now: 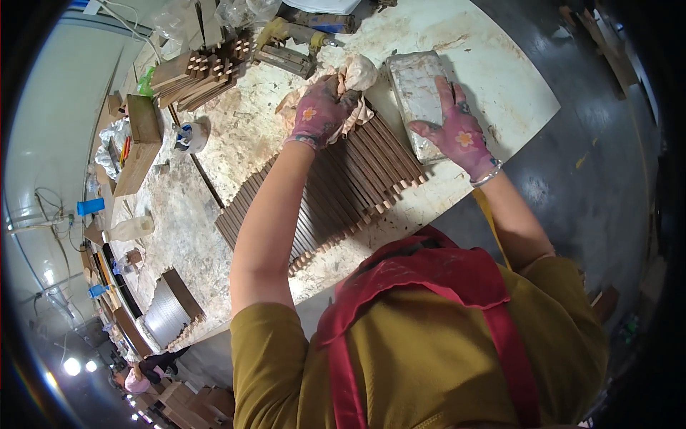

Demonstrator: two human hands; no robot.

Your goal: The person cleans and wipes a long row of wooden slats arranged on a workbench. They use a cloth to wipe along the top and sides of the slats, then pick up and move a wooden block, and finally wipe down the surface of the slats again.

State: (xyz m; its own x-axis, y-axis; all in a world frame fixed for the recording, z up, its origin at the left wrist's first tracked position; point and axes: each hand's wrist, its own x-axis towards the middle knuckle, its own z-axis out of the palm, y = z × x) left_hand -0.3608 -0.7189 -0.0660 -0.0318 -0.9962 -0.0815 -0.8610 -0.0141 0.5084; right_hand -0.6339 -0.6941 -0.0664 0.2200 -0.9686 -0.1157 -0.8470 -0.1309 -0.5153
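A row of dark brown wooden strips, pale at their near ends, lies side by side on the table in front of me. My left hand, in a pink flowered glove, is closed on a crumpled beige cloth at the far end of the strips. Part of the cloth is hidden under the hand. My right hand, gloved alike, rests with fingers spread on a flat white wrapped block, which lies along the right side of the row.
A yellow-and-black power drill lies beyond the cloth. Stacked wooden pieces are at the far left, near a small white tub and a wooden box. A plastic bottle and more dark strips lie further left.
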